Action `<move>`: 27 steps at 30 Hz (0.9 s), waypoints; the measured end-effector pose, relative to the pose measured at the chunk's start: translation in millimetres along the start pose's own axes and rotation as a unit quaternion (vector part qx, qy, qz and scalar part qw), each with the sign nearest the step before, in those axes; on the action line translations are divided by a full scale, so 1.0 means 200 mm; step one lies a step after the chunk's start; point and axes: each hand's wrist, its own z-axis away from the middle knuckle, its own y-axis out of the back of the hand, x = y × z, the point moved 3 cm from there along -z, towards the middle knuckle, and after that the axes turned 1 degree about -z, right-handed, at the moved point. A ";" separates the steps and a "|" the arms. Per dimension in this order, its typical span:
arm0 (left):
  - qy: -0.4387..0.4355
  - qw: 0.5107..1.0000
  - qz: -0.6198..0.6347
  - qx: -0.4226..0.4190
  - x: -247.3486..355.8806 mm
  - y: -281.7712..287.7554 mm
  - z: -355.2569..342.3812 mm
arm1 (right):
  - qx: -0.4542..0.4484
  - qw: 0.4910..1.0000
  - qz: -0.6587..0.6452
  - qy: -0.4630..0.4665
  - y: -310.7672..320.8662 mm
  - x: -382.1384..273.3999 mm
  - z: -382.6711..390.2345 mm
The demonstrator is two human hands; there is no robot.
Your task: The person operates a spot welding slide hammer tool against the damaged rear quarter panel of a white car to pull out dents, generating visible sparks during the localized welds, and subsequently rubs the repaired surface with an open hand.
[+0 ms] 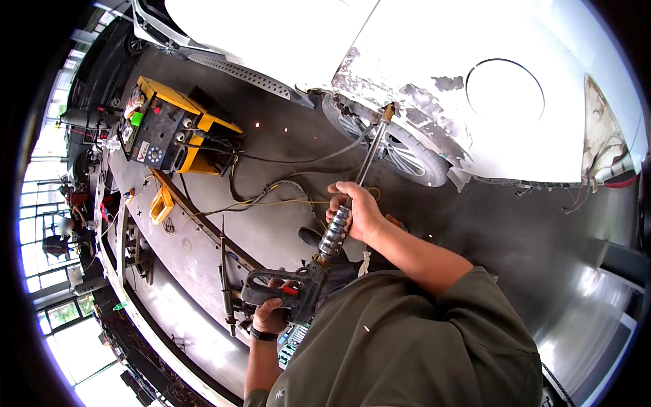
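Observation:
I hold a slide-hammer dent puller (333,235), with a black pistol handle, red trigger, ribbed metal weight and long steel shaft. My left hand (270,316) is wrapped round the black handle, a dark band on its wrist. Further up, my right hand (357,216) closes around the shaft at the upper end of the ribbed weight. The shaft's brass-coloured tip meets the rear wheel arch of a white car (434,41); whether it is fixed there, I cannot tell. Paint around the arch is scraped to grey patches (424,102), above the wheel (413,165).
A yellow-and-black machine with dials (169,129) stands at left, its black cables (298,161) running across the floor to the car. A long metal bench (180,254) with a brown edge and a yellow tray (161,205) lie at left. Small orange sparks dot the air.

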 end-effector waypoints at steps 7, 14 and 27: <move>0.018 1.000 -0.010 0.011 -0.02 0.09 -0.02 | -0.027 0.995 0.050 0.079 0.03 -0.58 -0.29; 0.024 0.999 -0.005 0.021 0.02 0.17 0.03 | 0.013 0.997 0.069 0.036 0.00 0.10 0.07; -0.002 1.000 -0.011 -0.022 -0.04 0.15 -0.04 | 0.023 0.999 0.035 -0.005 -0.02 0.04 -0.01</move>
